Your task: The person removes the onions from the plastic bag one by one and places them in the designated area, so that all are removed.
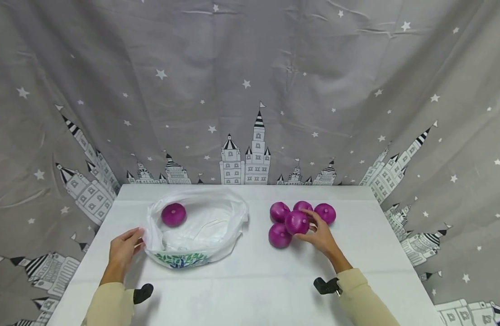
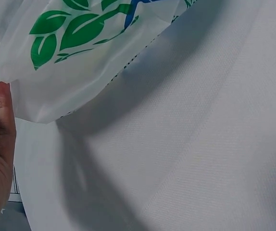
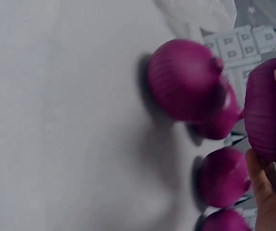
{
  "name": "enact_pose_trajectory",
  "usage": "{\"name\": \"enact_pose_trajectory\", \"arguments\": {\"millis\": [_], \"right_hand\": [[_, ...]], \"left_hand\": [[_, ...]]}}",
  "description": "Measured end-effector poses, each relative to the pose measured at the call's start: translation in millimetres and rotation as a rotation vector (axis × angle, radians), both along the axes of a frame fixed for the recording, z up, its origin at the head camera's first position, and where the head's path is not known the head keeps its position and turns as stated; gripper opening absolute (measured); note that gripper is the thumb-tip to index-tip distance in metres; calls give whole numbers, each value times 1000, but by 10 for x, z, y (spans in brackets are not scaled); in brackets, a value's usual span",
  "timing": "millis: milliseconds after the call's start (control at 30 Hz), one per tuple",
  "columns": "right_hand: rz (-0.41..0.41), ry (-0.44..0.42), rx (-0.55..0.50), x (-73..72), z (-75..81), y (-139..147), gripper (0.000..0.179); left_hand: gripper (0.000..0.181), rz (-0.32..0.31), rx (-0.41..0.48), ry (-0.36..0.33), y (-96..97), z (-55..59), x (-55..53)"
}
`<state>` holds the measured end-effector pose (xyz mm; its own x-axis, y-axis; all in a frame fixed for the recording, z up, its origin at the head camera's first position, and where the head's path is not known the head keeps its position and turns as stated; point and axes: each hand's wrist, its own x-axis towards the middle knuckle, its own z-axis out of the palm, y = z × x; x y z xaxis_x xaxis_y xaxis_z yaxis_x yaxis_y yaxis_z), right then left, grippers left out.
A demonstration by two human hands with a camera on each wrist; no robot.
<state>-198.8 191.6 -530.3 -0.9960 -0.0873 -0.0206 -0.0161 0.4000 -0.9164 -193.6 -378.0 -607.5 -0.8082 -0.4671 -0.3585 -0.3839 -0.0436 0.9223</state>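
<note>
A white plastic bag with a green leaf print lies with its mouth spread wide, and one purple onion sits inside it toward the left. My left hand pinches the bag's left edge; in the left wrist view its fingertips are at the plastic beside the printed leaves. On the other side, my right hand grips a purple onion between thumb and fingers, raised above the table. In the right wrist view, that gripped onion shows at the right edge, partly covered by the thumb.
Several more purple onions stand grouped around the right hand: one at front left, one at back left, another at the far right. The white-covered table ends at a grey curtain printed with castles and stars.
</note>
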Motion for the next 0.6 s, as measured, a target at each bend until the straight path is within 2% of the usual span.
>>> {"name": "enact_pose_trajectory", "arguments": {"millis": [167, 200, 333, 400, 433, 500, 600], "right_hand": [[-85, 10, -4, 68, -179, 105, 82], [-100, 10, -7, 80, -208, 118, 81], [-164, 24, 3, 113, -317, 125, 80], [-182, 33, 15, 121, -361, 119, 79], [-191, 39, 20, 121, -386, 114, 78], [-205, 35, 19, 126, -433, 110, 78], [-217, 13, 4, 130, -514, 112, 78]], "left_hand": [[68, -35, 6, -2, 43, 124, 31], [67, -48, 1, -9, 94, 224, 66], [63, -38, 33, 3, 98, 228, 71], [59, -52, 9, -4, 126, 281, 92], [60, -40, 22, 8, 89, 209, 69], [60, -43, 20, 17, 103, 239, 85], [65, -32, 0, 20, 74, 145, 44]]}}
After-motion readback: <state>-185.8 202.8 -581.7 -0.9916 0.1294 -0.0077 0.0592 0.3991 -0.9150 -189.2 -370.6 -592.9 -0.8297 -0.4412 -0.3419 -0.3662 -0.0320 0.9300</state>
